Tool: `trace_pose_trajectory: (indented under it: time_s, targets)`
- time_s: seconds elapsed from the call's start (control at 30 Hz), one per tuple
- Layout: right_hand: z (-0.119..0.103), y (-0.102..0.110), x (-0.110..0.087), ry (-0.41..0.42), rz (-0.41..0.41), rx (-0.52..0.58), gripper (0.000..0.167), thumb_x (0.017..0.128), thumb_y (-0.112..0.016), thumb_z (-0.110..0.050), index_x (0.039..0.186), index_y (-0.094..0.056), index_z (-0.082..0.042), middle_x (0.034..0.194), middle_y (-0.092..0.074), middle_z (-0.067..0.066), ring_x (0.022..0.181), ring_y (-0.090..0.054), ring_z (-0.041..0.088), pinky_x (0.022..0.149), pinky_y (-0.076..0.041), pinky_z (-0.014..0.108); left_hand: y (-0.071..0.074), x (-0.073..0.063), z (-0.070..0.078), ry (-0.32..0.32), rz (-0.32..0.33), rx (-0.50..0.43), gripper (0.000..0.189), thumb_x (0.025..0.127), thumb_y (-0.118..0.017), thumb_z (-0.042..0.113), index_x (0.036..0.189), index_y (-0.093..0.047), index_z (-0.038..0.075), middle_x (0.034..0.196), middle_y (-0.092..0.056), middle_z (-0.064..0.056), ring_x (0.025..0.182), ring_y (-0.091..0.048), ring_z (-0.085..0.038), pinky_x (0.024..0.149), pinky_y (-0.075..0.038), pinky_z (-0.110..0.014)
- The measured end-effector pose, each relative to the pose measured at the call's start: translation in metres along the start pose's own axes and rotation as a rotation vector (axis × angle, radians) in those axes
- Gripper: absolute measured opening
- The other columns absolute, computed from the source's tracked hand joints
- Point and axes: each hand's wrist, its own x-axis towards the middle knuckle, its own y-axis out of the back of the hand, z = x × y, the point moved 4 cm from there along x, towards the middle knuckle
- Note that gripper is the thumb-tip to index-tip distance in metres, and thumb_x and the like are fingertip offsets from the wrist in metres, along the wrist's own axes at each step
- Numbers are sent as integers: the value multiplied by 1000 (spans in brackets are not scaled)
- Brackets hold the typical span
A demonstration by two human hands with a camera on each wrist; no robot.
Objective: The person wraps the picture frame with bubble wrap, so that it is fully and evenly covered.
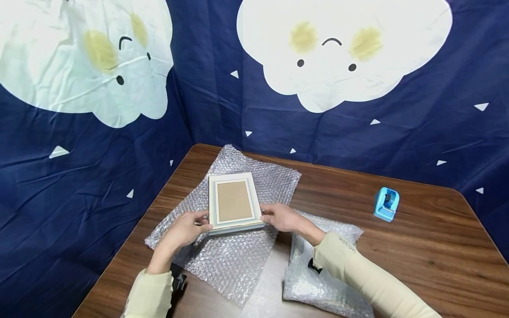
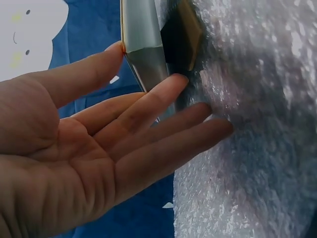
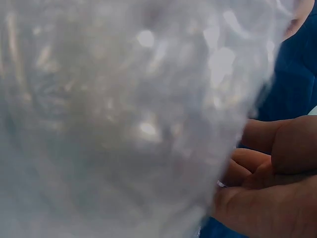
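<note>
A pale picture frame (image 1: 234,201) with a brown panel inside is over a sheet of bubble wrap (image 1: 238,260) in the head view. My left hand (image 1: 188,227) pinches its near left corner. In the left wrist view the thumb (image 2: 91,72) touches the frame's edge (image 2: 143,29), and the other fingers spread beside and below it. At the near right side, my right hand (image 1: 280,216) grips the frame between thumb and fingers. Blurred clear plastic (image 3: 124,124) hides most of that hand's work in the right wrist view.
A bubble-wrapped flat item (image 1: 314,291) lies under my right forearm. Farther right on the wooden table (image 1: 429,247) stands a blue tape dispenser (image 1: 386,204). Dark blue cloth (image 1: 210,88) with white clouds hangs behind and at the left.
</note>
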Motion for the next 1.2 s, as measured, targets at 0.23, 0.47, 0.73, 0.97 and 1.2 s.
trace_pose_trajectory:
  time_s: [0.23,0.47,0.73,0.97,1.2]
  targets:
    - [-1,-1,1,8,-27,36,46,92,-62,-14,137,-52,-5,114,-69,14,109,-63,26,93,-51,37,-2,1,1,29,-16,49,65,82,-73,23,136,-48,-5,104,-71,-13,99,-65,-32,90,-48,-52]
    - [-1,-1,3,5,-44,9,47,93,-61,-15,138,-51,-6,113,-69,12,107,-63,25,91,-51,37,-4,1,1,38,-6,64,64,82,-73,21,136,-49,-4,105,-71,-15,100,-65,-34,92,-47,-53]
    - [0,-1,6,16,-70,-46,51,91,-64,-14,139,-49,-6,112,-69,11,104,-63,24,89,-51,35,-8,5,5,49,3,123,61,81,-73,19,133,-51,-6,103,-71,-15,104,-61,-37,93,-46,-53]
    - [-1,-2,8,54,-93,-76,55,89,-65,-11,140,-46,-3,108,-71,9,99,-63,20,90,-50,34,-10,8,4,36,31,125,60,76,-77,16,127,-56,-8,96,-72,-15,94,-66,-32,86,-51,-48]
    - [-1,-3,10,51,-107,-112,55,90,-64,-11,140,-45,-1,109,-68,11,96,-59,19,89,-49,35,-10,11,3,25,63,158,55,73,-80,17,120,-62,-6,90,-73,-14,89,-67,-31,84,-51,-48]
